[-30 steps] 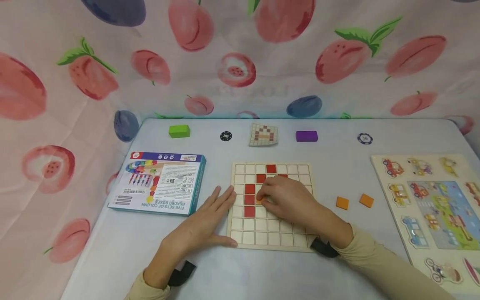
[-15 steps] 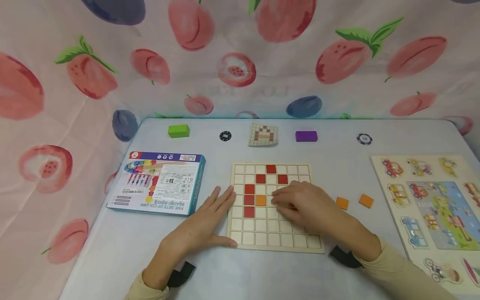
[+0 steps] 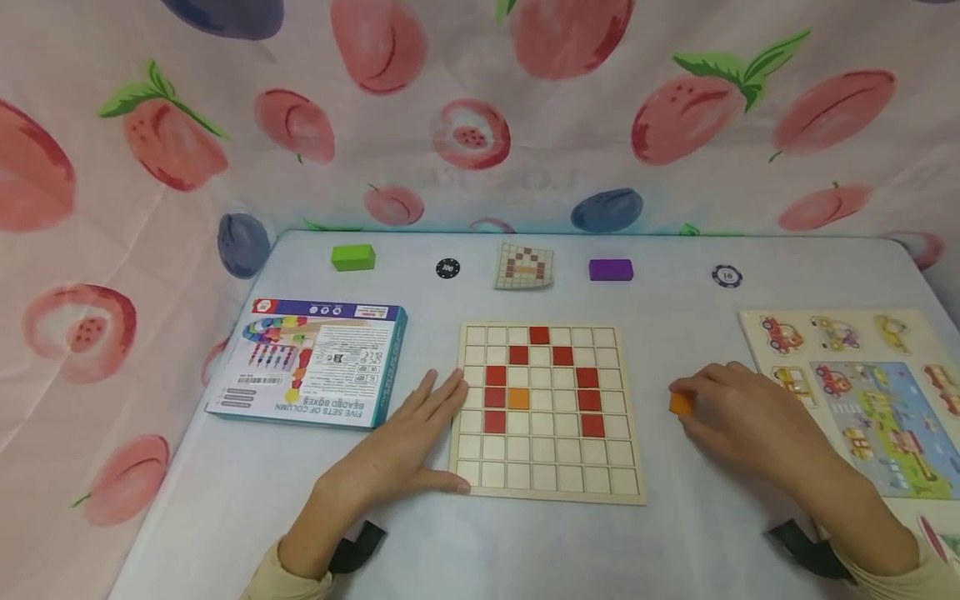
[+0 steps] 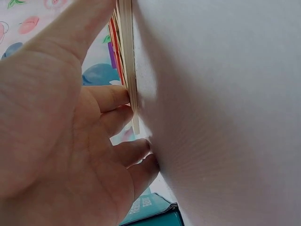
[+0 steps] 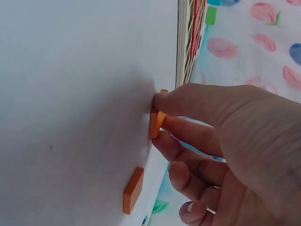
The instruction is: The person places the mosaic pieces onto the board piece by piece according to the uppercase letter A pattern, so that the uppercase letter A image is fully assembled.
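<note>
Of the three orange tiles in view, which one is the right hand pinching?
The loose orange tile just right of the grid board, pinched by the right hand. Another loose tile lies untouched beside it; the third sits in the board.

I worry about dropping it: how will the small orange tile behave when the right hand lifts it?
The orange tile looks flat, stiff and probably light. The right hand pinches its thin edges, so the grip may slip. It should not roll.

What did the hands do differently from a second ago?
The right hand left the grid board, where it had set an orange tile beside the red ones, and moved right across the table. Now it pinches a loose orange tile. The second loose orange tile lies under that hand. The left hand stayed flat against the board's left edge.
</note>
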The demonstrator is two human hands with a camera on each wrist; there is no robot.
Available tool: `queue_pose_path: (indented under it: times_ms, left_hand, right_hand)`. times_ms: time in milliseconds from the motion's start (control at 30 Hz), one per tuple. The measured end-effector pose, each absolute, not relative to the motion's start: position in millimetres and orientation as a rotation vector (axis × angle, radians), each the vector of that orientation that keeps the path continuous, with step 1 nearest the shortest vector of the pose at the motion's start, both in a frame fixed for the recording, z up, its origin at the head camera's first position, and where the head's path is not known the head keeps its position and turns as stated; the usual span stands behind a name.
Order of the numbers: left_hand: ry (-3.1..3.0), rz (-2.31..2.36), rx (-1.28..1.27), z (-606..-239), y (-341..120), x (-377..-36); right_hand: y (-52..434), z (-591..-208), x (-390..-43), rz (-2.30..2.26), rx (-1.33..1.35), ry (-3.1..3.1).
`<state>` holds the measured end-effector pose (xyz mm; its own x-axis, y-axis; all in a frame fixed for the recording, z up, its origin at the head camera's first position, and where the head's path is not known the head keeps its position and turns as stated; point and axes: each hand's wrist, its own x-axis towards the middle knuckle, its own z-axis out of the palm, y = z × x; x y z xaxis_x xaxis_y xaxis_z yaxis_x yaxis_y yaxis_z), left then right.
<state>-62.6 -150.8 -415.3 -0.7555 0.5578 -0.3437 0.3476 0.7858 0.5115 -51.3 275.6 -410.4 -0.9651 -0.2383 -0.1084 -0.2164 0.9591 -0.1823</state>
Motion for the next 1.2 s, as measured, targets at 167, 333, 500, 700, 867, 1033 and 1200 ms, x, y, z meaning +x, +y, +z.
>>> queue_pose_path:
  times_ms: [167,333,500,700,867,1033,1200]
  left_hand:
    - [2.486,0.580,0.684,-416,-150,-63]
    - [2.487,0.576,0.684,-416,-150,-63]
    - [2.491,0.572,0.689,-416,-148,-64]
    - [2.491,0.571,0.691,-417,-147,-63]
    - [2.491,0.569,0.699,-417,-148,-63]
    - [2.502,0.548,0.682,-417,-150,-64]
    - [2.495,0.568,0.672,-417,-151,-63]
  right_hand:
    - [273,-406,-54,-0.332,-0.401,3.043]
    - [239,-401,-62,-0.452,-0.508,3.047]
    - [195,-402,-74,-0.522,-0.713,2.993]
    - [160,-412,-85,-0.507,-0.894,2.928]
    - [150,-414,-87,-0.460,-0.956,2.955]
    - [152,-415,-83,-0.437,-1.007,2.972]
    - [167,-411,-76,-0.475,-0.942,2.952]
